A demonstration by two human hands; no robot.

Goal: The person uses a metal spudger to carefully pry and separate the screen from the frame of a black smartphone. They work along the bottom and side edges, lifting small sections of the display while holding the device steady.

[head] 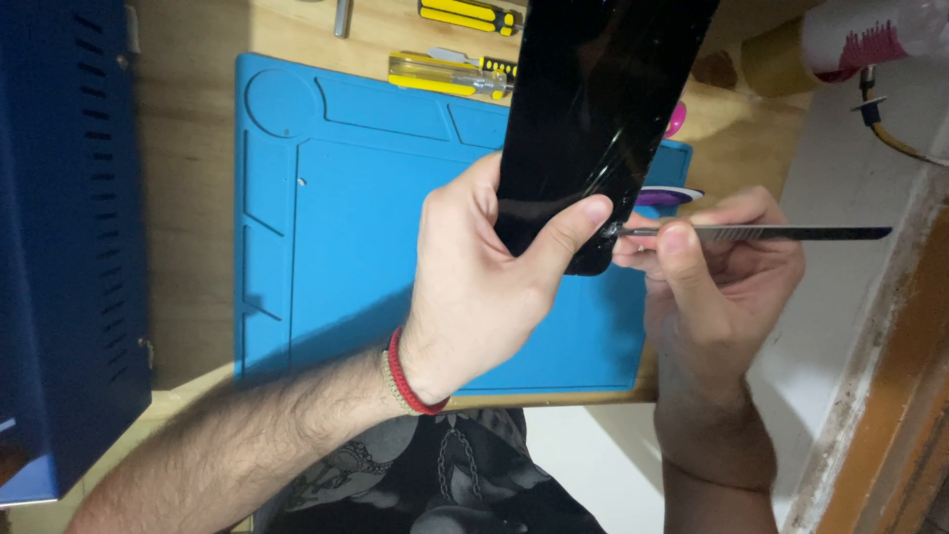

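Head view: our left hand (pixel 474 287) clasps the black phone (pixel 593 119) above the blue mat (pixel 336 247) on the bench — our right hand (pixel 722 267) pinches a thin metal pry tool (pixel 771 233) at its edge.

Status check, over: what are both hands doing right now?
Left hand grips black phone, thumb on cracked glass. Right hand pinches thin metal pry tool, tip at phone's edge. Blue mat beneath.

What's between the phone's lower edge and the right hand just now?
Head view: a thin metal pry tool, pinched in the right hand, its tip at the black phone by the left hand's thumb.
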